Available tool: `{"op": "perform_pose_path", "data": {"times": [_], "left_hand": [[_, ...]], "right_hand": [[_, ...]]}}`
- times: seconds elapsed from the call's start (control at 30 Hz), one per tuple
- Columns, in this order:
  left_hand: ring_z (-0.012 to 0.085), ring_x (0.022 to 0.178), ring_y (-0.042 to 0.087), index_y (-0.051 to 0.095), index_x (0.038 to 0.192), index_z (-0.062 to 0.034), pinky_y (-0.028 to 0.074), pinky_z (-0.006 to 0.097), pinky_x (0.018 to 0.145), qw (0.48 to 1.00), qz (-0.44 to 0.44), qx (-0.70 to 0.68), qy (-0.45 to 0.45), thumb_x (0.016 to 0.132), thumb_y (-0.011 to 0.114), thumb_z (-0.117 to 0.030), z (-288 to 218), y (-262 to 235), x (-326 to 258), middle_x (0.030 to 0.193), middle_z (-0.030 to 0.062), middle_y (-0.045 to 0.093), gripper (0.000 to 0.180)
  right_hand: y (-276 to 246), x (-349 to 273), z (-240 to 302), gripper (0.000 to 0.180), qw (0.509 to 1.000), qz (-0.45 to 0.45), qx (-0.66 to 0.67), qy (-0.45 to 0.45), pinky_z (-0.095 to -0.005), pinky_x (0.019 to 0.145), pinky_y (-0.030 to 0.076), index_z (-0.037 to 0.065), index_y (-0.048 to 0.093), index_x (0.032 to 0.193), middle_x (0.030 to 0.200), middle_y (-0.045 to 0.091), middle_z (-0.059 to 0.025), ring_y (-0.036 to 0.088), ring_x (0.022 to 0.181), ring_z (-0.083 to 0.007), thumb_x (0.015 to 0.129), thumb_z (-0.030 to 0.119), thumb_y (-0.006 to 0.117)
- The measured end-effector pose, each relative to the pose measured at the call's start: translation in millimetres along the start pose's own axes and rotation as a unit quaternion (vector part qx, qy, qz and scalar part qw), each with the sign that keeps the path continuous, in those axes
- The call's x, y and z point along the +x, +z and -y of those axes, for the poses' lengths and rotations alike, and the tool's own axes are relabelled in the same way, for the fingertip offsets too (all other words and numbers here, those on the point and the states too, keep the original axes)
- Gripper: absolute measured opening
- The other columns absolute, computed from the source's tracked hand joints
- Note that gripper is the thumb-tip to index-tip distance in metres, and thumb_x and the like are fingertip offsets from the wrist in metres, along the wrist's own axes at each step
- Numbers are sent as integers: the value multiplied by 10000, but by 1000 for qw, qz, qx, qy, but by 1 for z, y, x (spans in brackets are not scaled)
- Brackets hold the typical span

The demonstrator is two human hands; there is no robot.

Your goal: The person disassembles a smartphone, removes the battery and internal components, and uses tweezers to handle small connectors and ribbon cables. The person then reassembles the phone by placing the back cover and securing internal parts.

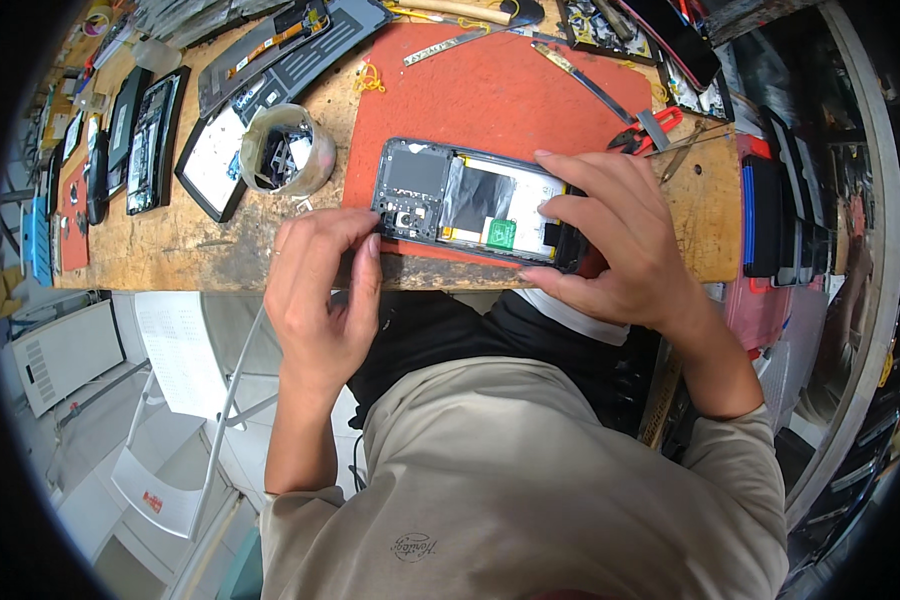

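An opened black phone (470,200) with its back cover off lies across the near edge of a red mat (490,95) on the wooden bench. Its insides show a dark foil patch, a white area and a small green board. My right hand (615,240) grips the phone's right end, fingers laid over the top and thumb under the near edge. My left hand (320,285) pinches at the phone's near left corner by the camera module; whether a small tool sits between the fingertips is hidden.
A roll of clear tape (288,150) stands left of the mat. Several dismantled phones and screens (150,140) lie on the bench's left part. Red-handled cutters (650,128) and metal strips (580,75) rest at the mat's far right. Stacked phones (780,215) fill the right edge.
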State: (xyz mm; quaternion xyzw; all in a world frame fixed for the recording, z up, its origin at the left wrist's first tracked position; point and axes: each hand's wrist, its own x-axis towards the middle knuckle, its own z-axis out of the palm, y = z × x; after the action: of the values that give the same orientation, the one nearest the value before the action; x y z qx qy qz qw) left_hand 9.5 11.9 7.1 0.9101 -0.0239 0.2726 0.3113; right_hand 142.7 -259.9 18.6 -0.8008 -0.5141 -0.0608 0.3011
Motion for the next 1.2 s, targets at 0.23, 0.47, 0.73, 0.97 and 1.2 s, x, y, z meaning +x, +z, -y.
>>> {"op": "perform_pose_path", "data": {"times": [0.23, 0.47, 0.73, 0.97, 1.2], "left_hand": [[314, 935, 705, 748, 1125, 35, 553, 400, 814, 1000, 1, -8, -21, 874, 775, 83, -2, 4, -3, 1060, 166, 755, 257], [313, 928, 688, 770, 1079, 25, 535, 404, 819, 999, 25, -1, -30, 831, 856, 23, -1, 4, -1, 1048, 151, 737, 262], [326, 950, 669, 742, 991, 13, 534, 428, 824, 997, 70, 2, 13, 797, 879, -29, 11, 0, 12, 1026, 127, 708, 242], [394, 1216, 663, 709, 1223, 3, 522, 480, 1031, 992, 125, 1, 5, 855, 855, -112, 11, -5, 19, 1326, 183, 690, 413], [444, 1583, 382, 417, 1661, -18, 297, 549, 1299, 955, 277, 75, 71, 1076, 535, -430, 14, -1, 35, 1711, 231, 403, 725]], "right_hand": [[-1, -7, 3, 560, 1000, 2, -6, 4, -502, 998, 475, 60, 689, 1155, 1448, 655, -156, 642, 1208, -366, 717, 292, 951], [-1, -8, 5, 598, 999, 28, -1, 34, -503, 1046, 457, 43, 675, 1245, 1491, 628, -152, 605, 1291, -378, 769, 303, 926], [1, -9, 9, 638, 997, 21, 8, 69, -503, 1087, 453, 35, 642, 1287, 1500, 626, -169, 592, 1333, -393, 782, 306, 921], [3, -10, 8, 575, 998, 17, 4, 66, -498, 1067, 461, 43, 639, 1189, 1504, 627, -189, 604, 1316, -399, 766, 305, 929], [2, -9, 9, 510, 998, 21, 5, 57, -513, 1060, 463, 43, 642, 1121, 1499, 633, -202, 622, 1300, -398, 779, 305, 915]]}}
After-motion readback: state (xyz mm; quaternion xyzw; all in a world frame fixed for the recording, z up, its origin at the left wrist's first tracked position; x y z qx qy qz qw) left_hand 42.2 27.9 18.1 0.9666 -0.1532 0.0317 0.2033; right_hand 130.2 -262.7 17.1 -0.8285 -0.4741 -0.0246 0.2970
